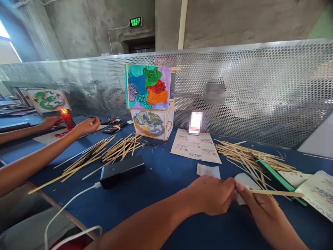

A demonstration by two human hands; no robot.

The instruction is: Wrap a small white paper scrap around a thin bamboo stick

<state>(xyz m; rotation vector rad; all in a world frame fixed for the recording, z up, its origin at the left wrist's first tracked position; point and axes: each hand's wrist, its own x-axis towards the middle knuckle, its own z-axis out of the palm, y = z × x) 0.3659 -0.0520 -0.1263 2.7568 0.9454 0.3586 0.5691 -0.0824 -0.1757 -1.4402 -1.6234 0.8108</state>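
Note:
My left hand [212, 194] is closed in a fist, its fingertips out of sight, at the near end of a thin wooden stick [278, 192]. Touching it, my right hand [265, 208] is closed with the thumb over a pale piece of sandpaper [246, 182] folded about the stick. From between the hands the stick runs out to the right. Just beyond my left hand lies a small sandpaper scrap [208, 170]. A larger sandpaper sheet [195, 147], printed "coated abrasive", lies further back.
Wooden sticks lie in piles at right [247, 154] and left [122, 149], near a black power bank [122, 172]. Painted lanterns [149, 104] stand against a perforated metal screen [104, 90]. At left, another person's arms [52, 152] flank a lit red candle [68, 119]. A green-edged tool [275, 177] lies right.

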